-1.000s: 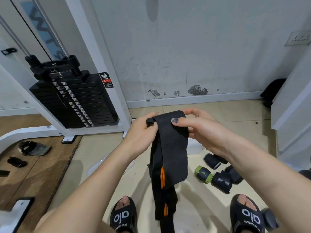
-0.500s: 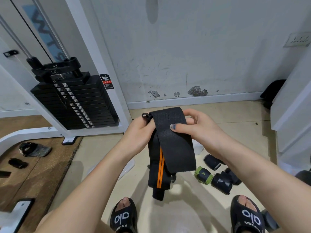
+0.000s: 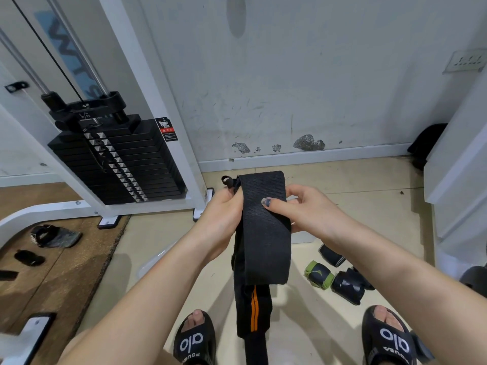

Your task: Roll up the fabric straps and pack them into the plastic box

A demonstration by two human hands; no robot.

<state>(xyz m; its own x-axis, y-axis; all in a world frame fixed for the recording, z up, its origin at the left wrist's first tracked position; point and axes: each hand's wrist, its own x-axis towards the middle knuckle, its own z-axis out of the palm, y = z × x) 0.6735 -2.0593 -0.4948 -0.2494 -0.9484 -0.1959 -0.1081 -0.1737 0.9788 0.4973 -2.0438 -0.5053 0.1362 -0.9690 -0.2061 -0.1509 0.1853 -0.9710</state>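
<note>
Your left hand (image 3: 224, 214) and right hand (image 3: 303, 209) both grip the black strap (image 3: 263, 233) | its tail cut off below | slides (image 3: 193, 341) read "alo".

A black weight stack (image 3: 116, 164) stands in a white machine frame (image 3: 155, 101) left of a scuffed wall (image 3: 303, 75). Black slippers (image 3: 195, 341) rest on the tile floor (image 3: 369, 185) below.

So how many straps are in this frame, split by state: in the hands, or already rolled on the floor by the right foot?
Held, unrolled: 1, the black strap with orange stripes, gripped by the left hand and right hand.
Rolled on the floor: 3 clearly visible: green-edged roll, dark roll, dark roll; another may lie behind.
Total: 4.
</note>
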